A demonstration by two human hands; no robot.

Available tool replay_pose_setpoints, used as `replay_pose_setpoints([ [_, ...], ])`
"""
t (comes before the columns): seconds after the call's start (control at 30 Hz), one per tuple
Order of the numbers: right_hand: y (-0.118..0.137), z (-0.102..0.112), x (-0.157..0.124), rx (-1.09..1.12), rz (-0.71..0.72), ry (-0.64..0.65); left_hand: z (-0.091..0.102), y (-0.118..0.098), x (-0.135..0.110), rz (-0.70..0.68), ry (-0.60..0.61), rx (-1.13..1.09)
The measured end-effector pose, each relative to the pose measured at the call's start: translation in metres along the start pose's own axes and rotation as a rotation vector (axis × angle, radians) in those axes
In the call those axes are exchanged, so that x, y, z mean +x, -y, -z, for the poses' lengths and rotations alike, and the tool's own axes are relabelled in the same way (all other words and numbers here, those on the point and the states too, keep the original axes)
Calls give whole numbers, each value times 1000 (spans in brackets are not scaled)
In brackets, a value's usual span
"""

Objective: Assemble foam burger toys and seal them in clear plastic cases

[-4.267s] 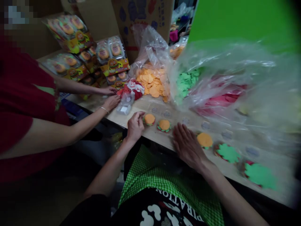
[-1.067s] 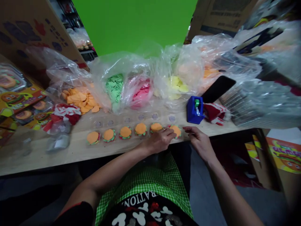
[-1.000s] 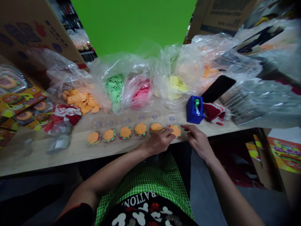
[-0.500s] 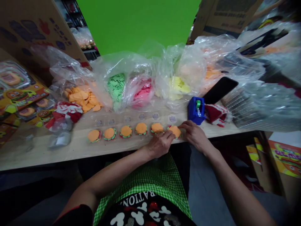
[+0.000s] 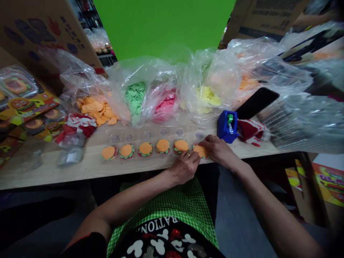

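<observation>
Several small toy burgers (image 5: 162,146) stand in a row along the front of the table, each with an orange bun top over green, red and pale layers in a clear plastic blister tray. Both hands are at the rightmost burger (image 5: 201,152). My left hand (image 5: 186,165), wearing a ring, comes from below with bent fingers close together on its near left edge. From the right, my right hand (image 5: 219,150) has thumb and fingers closed at its upper right edge. The fingers partly cover this burger. Behind the row lie the tray's clear lids (image 5: 179,132).
Open plastic bags hold orange discs (image 5: 98,109), green pieces (image 5: 135,95), pink-red pieces (image 5: 165,104) and yellow pieces (image 5: 208,96). A blue tape dispenser (image 5: 227,127), dark phone (image 5: 258,103), striped red cloth (image 5: 253,132) and stacked clear trays (image 5: 298,122) stand right. Printed boxes (image 5: 29,104) are left.
The head view has shifted slightly. My left fingers have moved right, off the neighbouring burger's edge onto the last one; my right fingers have come further over its top.
</observation>
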State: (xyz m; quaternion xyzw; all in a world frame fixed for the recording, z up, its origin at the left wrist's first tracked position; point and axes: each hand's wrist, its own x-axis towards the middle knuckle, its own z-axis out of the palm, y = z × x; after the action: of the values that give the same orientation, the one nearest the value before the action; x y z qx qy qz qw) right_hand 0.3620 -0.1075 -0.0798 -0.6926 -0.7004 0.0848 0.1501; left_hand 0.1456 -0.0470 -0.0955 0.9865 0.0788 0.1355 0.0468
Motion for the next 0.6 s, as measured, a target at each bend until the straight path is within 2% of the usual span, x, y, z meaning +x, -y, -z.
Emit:
replay_pose_setpoints([
  [0.1,-2,11,-13,193,-72,-91,4,-2,0,60,3,-44],
  [0.2,4,15,-38,201,-168,-204,5,-2,3,58,-62,-52],
  [0.3,18,11,-59,66,-128,-159,2,-1,9,0,-50,-15],
  [0.43,30,3,-63,-95,-86,-58,-1,0,15,-16,53,40],
  [0.53,24,2,-58,-54,-79,-31,0,-2,16,-21,98,79],
  [0.6,18,3,-56,32,-100,-77,1,-4,16,-20,102,100],
])
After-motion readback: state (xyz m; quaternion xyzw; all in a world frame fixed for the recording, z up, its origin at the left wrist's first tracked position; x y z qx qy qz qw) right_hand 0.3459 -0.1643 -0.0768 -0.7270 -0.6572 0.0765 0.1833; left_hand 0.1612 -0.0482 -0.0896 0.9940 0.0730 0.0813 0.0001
